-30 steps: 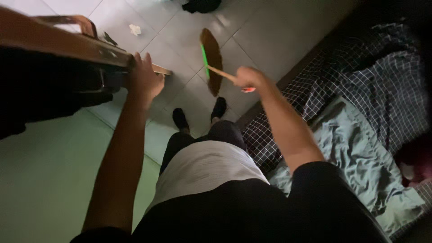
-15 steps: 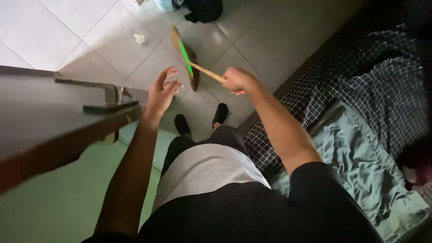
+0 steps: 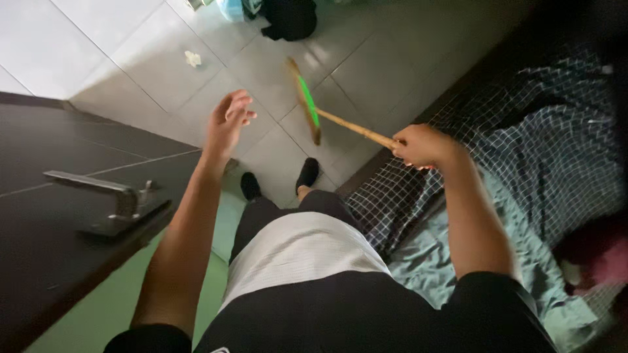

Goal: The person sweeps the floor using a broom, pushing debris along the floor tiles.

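Left hand: the left hand (image 3: 227,123) hung empty, fingers spread, above the tiled floor (image 3: 163,59).
Right hand: the right hand (image 3: 422,145) gripped the broom (image 3: 314,112) handle.
Broom: bristle head at eleven o'clock from that fist.
Door: dark door (image 3: 65,216) with lever handle (image 3: 108,196) at eight o'clock.

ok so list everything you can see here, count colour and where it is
broom: 1, brown bristles with a green band and a wooden handle, over the tiled floor ahead, handle in the right hand
door: 1, dark, at the left
door handle: 1, metal lever, on the door
crumpled paper: 1, white, on the floor at upper left
dark bundle: 1, black, on the floor at the top edge
light blue thing: 1, beside the dark bundle, too cropped to identify
checked blanket: 1, dark with white grid, on the bed at the right
green sheet: 1, grey-green, rumpled, on the bed
tiled floor: pale grey
feet: 2, in dark footwear, on the floor
left hand: open, in the air, holding nothing
right hand: closed on the broom handle
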